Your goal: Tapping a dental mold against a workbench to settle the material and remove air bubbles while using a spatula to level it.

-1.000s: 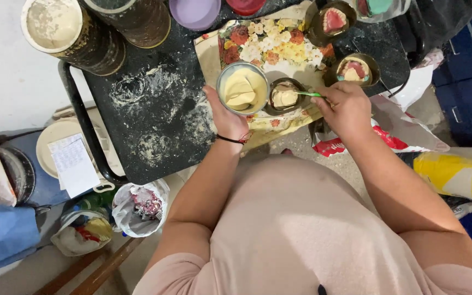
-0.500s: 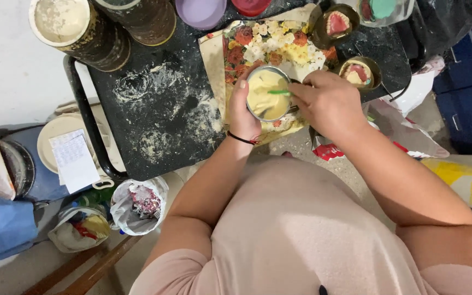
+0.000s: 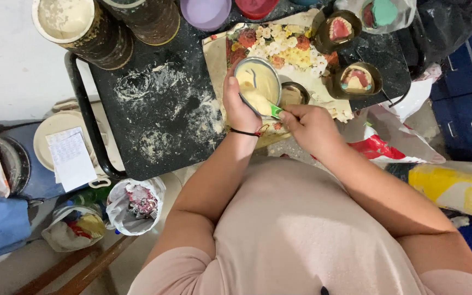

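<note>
I stand at a black tray (image 3: 154,136) dusted with white powder, set on a low stand over a cluttered floor. Nearest me, down by my left side, sit a small bin (image 3: 136,203) lined with a plastic bag and a pale lidded tub (image 3: 64,136) with a paper slip on it; to my right lies a yellow sack (image 3: 454,188).

My left hand (image 3: 240,106) is closed around the near wall of the mixing bowl (image 3: 258,82), fingers wrapped, holding it tipped a little toward me above a flowered cloth (image 3: 290,52). My right hand (image 3: 310,127) is pinched shut on the green handle of a spatula (image 3: 271,109), whose blade lies in the cream-coloured mix at the bowl's near edge. A small dark cup (image 3: 292,94), already part filled with the same mix, stands just beside the bowl on its right.

I judge the step to be scooping mix onto the blade. The next move calls for a steady lift, keeping the load from dripping on the cloth.

Further out, two dark moulds (image 3: 358,81) hold pink and white dental casts. Beyond them stand a purple bowl (image 3: 206,12), a red one (image 3: 255,8) and two stained buckets (image 3: 75,27) along the far edge
</note>
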